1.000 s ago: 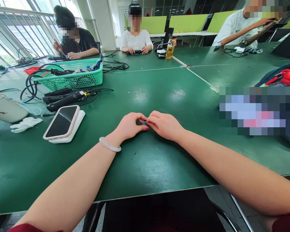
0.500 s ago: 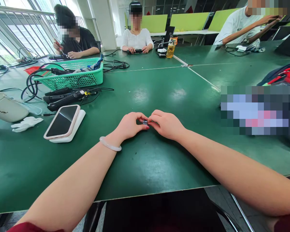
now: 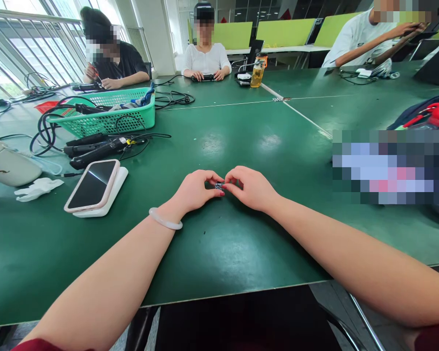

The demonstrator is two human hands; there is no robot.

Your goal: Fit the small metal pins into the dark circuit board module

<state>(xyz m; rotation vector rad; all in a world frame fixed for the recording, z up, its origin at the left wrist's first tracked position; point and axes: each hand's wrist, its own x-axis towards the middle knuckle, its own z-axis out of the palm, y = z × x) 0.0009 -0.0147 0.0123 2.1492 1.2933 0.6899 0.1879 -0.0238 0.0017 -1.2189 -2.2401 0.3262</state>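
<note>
The left-hand grip (image 3: 190, 190) is closed on a small, dark, patterned piece (image 3: 218, 185), held between finger and thumb above the near part of the green surface (image 3: 219, 253). The right-hand grip (image 3: 255, 188) meets the piece's right end; whether it pinches or merely touches, I cannot tell. Farther left, a green basket (image 3: 141, 117) holds black gear (image 3: 91, 109) and a grey-and-blue bundle (image 3: 136, 103). Beyond stands an orange-capped bottle (image 3: 257, 75) containing amber liquid.
</note>
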